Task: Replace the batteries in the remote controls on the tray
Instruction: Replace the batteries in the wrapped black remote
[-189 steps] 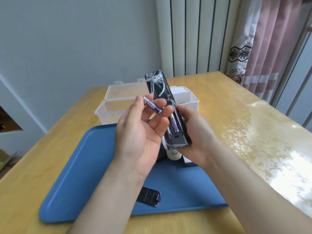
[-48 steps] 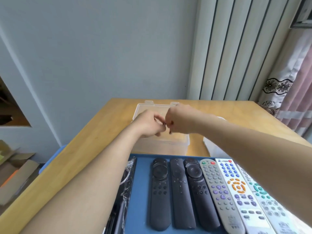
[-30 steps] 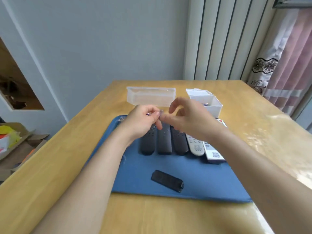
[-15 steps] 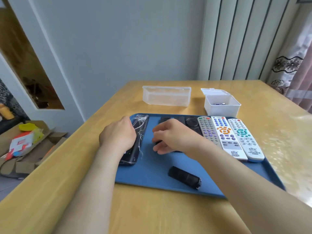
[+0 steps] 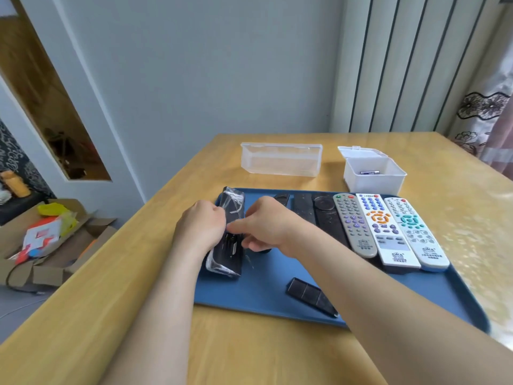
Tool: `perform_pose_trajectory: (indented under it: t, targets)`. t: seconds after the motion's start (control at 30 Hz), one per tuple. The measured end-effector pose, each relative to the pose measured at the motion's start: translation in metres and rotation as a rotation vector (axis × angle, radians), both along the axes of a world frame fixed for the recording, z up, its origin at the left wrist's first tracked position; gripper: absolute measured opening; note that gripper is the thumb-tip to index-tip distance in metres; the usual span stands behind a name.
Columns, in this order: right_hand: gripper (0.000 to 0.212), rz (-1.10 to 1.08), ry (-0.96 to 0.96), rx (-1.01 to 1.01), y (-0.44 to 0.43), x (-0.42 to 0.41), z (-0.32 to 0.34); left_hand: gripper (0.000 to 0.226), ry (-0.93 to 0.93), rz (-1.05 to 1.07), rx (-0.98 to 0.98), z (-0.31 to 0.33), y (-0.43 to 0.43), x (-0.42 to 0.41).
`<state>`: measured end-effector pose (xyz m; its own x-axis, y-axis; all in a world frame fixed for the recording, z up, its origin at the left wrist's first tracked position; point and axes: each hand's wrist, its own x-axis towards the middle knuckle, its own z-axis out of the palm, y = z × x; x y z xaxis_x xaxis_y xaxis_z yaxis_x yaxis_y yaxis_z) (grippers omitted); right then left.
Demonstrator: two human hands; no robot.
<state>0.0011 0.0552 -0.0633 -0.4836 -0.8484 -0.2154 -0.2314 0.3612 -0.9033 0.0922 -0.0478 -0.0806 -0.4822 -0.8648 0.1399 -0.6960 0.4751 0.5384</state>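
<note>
Head view: beyond the hands a clear box (image 5: 280, 159) and a white box (image 5: 373, 176) are standing. The right hand (image 5: 266, 226) is hiding part of the black remotes (image 5: 324, 215); 3 light remotes (image 5: 385, 229) are lying right of it. The wrapped remote (image 5: 226, 245) is lying on the blue tray (image 5: 249, 295) between the hands, its long axis pointing away from the person. The left hand (image 5: 200, 229) is gripping its edge. The right forefinger (image 5: 236, 225) is reaching onto it; if it is pinching something, I cannot tell.

Glossy wood table (image 5: 111, 301); matt blue plastic tray (image 5: 263, 290); clear film (image 5: 234, 200), seemingly plastic, round black remote (image 5: 224, 254).
</note>
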Motion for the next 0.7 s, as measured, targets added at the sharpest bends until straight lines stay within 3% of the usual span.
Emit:
perform_pose_trajectory:
  t: [0.1,0.17,0.23,0.33,0.47,0.63,0.7]
  targets:
    - [0.02,0.02,0.051,0.046,-0.003,0.004,-0.002,0.032,0.109,-0.053,0.069,-0.005,-0.005,0.001]
    - [0.013,0.006,-0.028,0.009,0.001,0.003,0.0,0.027,0.213,-0.071,0.098,-0.004,-0.007,0.003]
    - [0.025,-0.077,-0.152,-0.093,0.008,-0.001,0.005,0.033,0.395,-0.049,0.13,0.001,-0.005,0.003]
    - [0.039,-0.095,-0.264,-0.192,0.028,-0.009,0.016,0.048,0.774,-0.118,0.357,0.017,0.014,-0.01]
    - [0.025,-0.116,-0.615,-0.428,0.062,-0.016,0.029,0.036,0.743,-0.317,0.349,0.033,0.057,-0.048]
    - [0.035,-0.266,-0.635,-0.556,0.104,-0.038,0.032,0.017,0.776,-0.386,0.278,0.04,0.077,-0.07]
    - [0.041,-0.342,-0.641,-0.605,0.118,-0.05,0.028,0.016,0.755,-0.452,0.343,0.037,0.085,-0.072]
